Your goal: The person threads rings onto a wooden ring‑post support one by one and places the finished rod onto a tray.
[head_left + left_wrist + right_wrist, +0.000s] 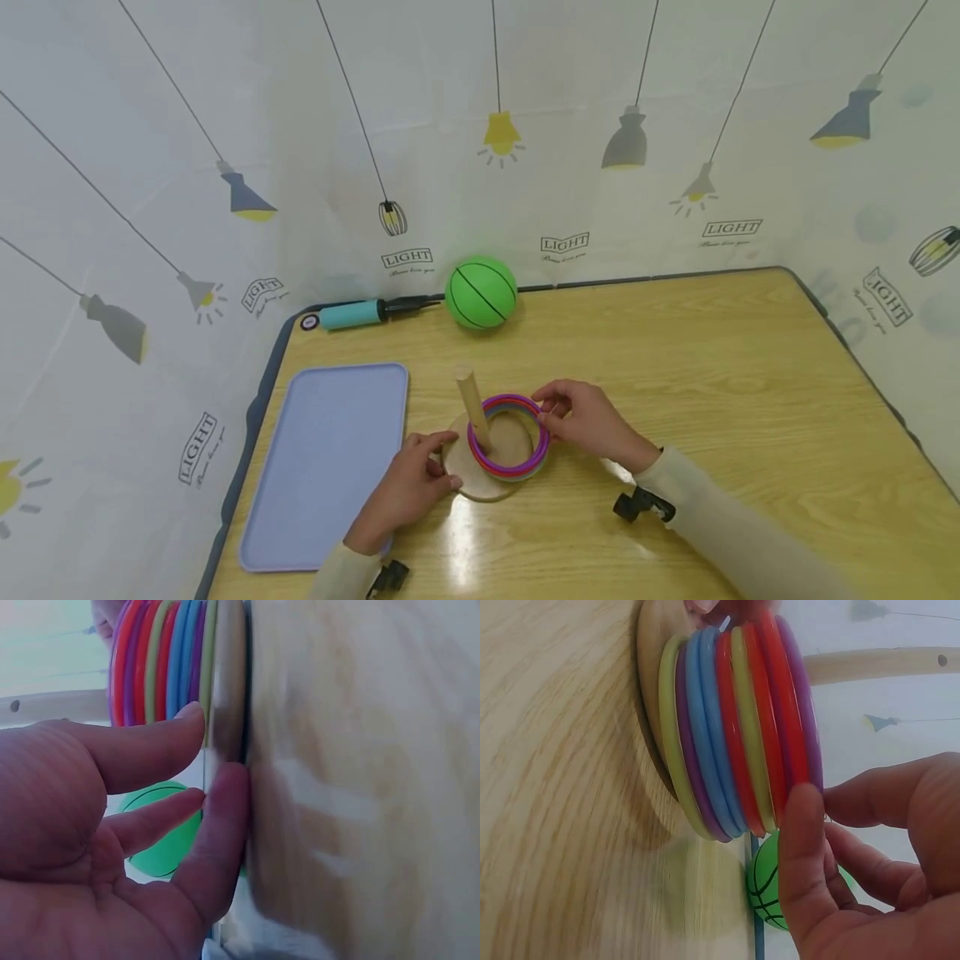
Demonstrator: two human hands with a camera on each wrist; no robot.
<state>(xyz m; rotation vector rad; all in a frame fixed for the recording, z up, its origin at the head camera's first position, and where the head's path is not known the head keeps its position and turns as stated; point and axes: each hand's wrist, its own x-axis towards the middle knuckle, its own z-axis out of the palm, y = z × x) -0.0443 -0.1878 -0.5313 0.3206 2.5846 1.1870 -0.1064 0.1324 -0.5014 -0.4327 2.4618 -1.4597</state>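
Note:
A wooden base [480, 485] with an upright peg [472, 402] stands on the table, and a stack of several coloured rings [516, 472] lies around the peg. My left hand [446, 460] holds the base's left rim, thumb on top beside the rings [161, 652] and fingers [221, 825] against the base's edge [229, 675]. At the right side of the stack my right hand [544, 413] pinches the top purple ring [804, 712]. The thumb [802, 847] lies on that ring's outer edge, and the other rings [727, 727] sit flat on the base [649, 690].
A pale blue tray [322, 467] lies to the left of the base. At the table's back edge are a green ball [481, 292] and a teal hand pump [352, 314]. A printed curtain surrounds the wooden table [712, 375].

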